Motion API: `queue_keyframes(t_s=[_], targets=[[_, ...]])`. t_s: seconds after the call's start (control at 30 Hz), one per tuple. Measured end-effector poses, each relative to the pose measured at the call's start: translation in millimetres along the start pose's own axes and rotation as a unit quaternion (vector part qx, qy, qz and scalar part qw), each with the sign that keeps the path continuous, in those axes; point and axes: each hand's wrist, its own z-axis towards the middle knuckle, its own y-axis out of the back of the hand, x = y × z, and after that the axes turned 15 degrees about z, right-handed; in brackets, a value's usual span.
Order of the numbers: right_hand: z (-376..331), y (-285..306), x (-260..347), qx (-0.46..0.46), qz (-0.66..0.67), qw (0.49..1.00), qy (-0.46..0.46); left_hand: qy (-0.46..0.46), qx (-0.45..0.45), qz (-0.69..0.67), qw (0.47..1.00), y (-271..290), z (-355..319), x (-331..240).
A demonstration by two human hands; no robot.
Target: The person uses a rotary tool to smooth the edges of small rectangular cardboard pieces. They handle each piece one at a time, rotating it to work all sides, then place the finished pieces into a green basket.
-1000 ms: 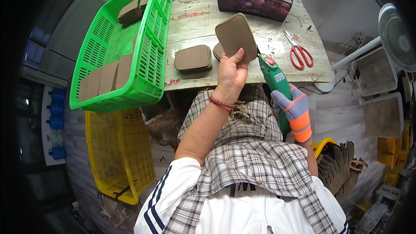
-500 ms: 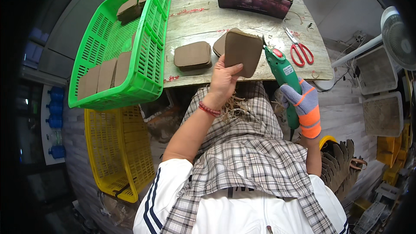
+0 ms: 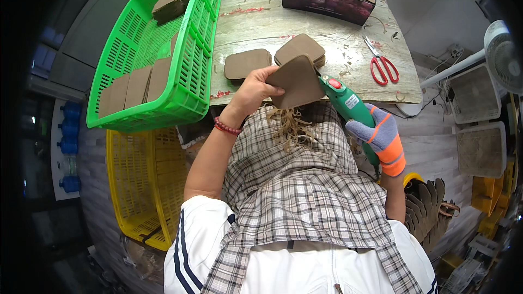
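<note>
My bare left hand (image 3: 254, 91) pinches one corner of a brown rounded-square pad (image 3: 298, 84) above the table's front edge. In a grey and orange glove, my right hand (image 3: 376, 133) is closed round a green handheld electric cutter (image 3: 351, 103) with a red button. The cutter's tip meets the pad's right edge; its blade is too small to make out. Just beyond the held pad lies a stack of like pads (image 3: 299, 48), partly covered by it. Another stack of brown pads (image 3: 247, 64) sits left of that one. Thin brown trimmings (image 3: 291, 128) lie on my plaid apron.
A green plastic basket (image 3: 190, 71) holding pads stands at the left. On the table (image 3: 245, 22) are red-handled scissors (image 3: 384, 69) at the right and a dark box of pads (image 3: 327, 2) at the back. A yellow crate (image 3: 133, 185) is below left; a fan (image 3: 502, 57) stands right.
My left hand has moved left and lower and turned the pad, uncovering more of the stack behind. The cutter has tilted left, its tip now at the pad's edge.
</note>
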Motion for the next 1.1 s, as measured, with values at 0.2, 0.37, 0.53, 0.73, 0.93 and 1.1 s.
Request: queue_keyframes(t_s=[0.2, 0.37, 0.53, 0.73, 0.93, 1.1], targets=[[6.2, -4.3, -3.3, 0.017, 0.034, 0.999, -0.015, 0.025, 0.019, 0.036, 0.999, -2.7, -9.0, 3.1], [6.2, -3.8, -5.7, 0.034, 0.061, 0.997, -0.026, -0.042, -0.075, 0.133, 0.987, 16.2, -6.9, -3.6], [6.0, -5.7, -6.4, 0.057, 0.078, 0.994, -0.044, -0.063, -0.123, 0.082, 0.987, 33.1, -7.7, -13.3], [7.2, -8.0, -5.9, 0.092, 0.053, 0.993, -0.056, -0.078, -0.103, 0.087, 0.988, 41.1, -5.4, -16.1], [6.7, -14.7, -10.2, 0.099, 0.053, 0.990, -0.081, -0.048, -0.060, 0.122, 0.990, 33.3, -7.9, -22.7], [7.4, -20.8, -13.1, 0.097, 0.058, 0.991, -0.068, -0.029, -0.013, 0.158, 0.987, 13.0, -11.2, -25.8]])
